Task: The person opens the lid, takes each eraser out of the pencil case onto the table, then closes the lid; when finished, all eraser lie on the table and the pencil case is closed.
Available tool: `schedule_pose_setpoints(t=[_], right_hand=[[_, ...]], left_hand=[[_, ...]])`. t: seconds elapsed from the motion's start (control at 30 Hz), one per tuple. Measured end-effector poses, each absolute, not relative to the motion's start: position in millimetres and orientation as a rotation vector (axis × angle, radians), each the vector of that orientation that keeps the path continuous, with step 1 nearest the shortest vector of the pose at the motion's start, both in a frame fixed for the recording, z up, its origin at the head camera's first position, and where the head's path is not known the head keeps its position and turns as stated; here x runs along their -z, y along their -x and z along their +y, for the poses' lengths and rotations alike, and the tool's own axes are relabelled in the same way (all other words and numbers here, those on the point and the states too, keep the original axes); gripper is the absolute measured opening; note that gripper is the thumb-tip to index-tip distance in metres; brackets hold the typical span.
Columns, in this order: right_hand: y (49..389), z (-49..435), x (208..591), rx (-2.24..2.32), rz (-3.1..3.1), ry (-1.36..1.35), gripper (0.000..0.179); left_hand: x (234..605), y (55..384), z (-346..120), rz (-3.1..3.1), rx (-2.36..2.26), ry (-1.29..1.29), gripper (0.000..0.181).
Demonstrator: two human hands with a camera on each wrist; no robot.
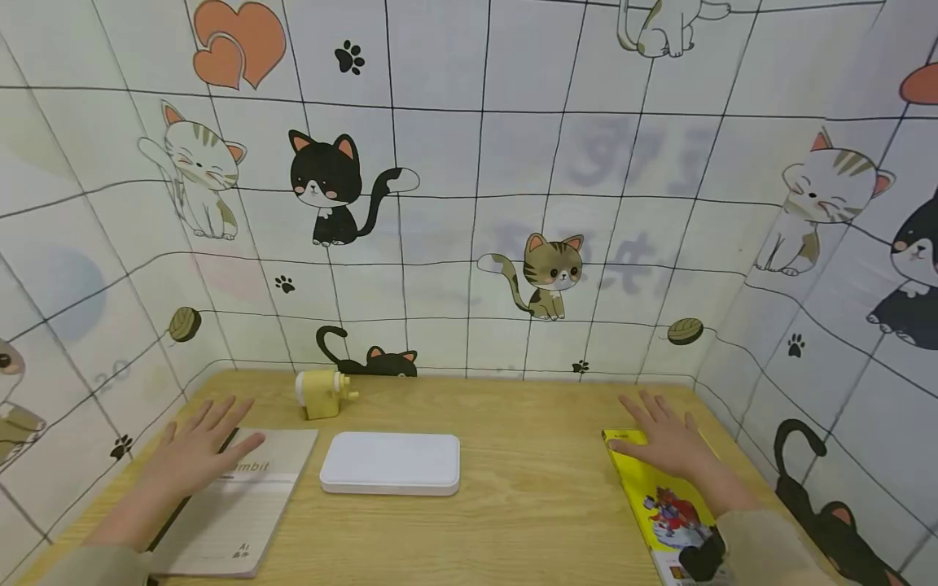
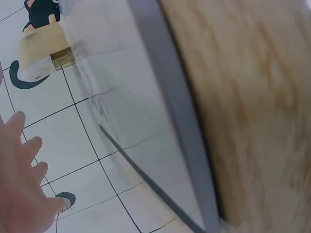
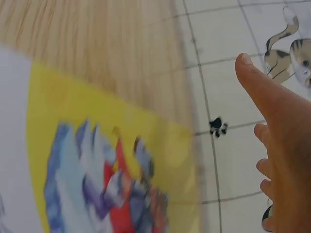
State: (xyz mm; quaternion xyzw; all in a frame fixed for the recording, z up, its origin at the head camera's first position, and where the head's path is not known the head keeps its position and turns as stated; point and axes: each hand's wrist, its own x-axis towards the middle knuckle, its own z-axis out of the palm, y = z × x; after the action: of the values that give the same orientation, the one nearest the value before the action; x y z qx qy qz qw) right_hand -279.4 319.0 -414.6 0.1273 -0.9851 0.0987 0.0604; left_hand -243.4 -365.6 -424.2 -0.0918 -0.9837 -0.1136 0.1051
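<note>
My left hand [image 1: 194, 456], fingers spread, is above the left side of a pale notebook [image 1: 245, 505] with a dark spine strip. In the left wrist view, a gap shows between this hand [image 2: 22, 179] and the notebook [image 2: 131, 87]. My right hand [image 1: 668, 439] is spread over the upper part of a yellow book [image 1: 637, 488] with a colourful picture on its cover. The right wrist view shows that hand [image 3: 286, 141] apart from the book [image 3: 160, 136]. Neither hand holds anything.
Between the hands, a flat white case [image 1: 391, 462] lies on the wooden desk [image 1: 528, 488]. A yellow hand-crank pencil sharpener [image 1: 321, 394] stands behind it, near the back edge. Walls with a cat pattern [image 1: 440, 228] enclose the desk at the back and both sides.
</note>
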Motion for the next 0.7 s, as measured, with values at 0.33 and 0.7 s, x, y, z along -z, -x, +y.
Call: schedule_pose_setpoints(t=[0.33,0.7], right_hand=[[261.7,255.0,399.6,-0.401,-2.879,-0.722,0.088],[252.0,157.2,421.7,-0.723,-2.885,-1.126,0.092]], left_hand=[[409.5,239.8,-344.7,-2.772,0.439,0.531,0.081],[413.6,242.0,-292.9,-2.667,0.489,0.86,0.09]])
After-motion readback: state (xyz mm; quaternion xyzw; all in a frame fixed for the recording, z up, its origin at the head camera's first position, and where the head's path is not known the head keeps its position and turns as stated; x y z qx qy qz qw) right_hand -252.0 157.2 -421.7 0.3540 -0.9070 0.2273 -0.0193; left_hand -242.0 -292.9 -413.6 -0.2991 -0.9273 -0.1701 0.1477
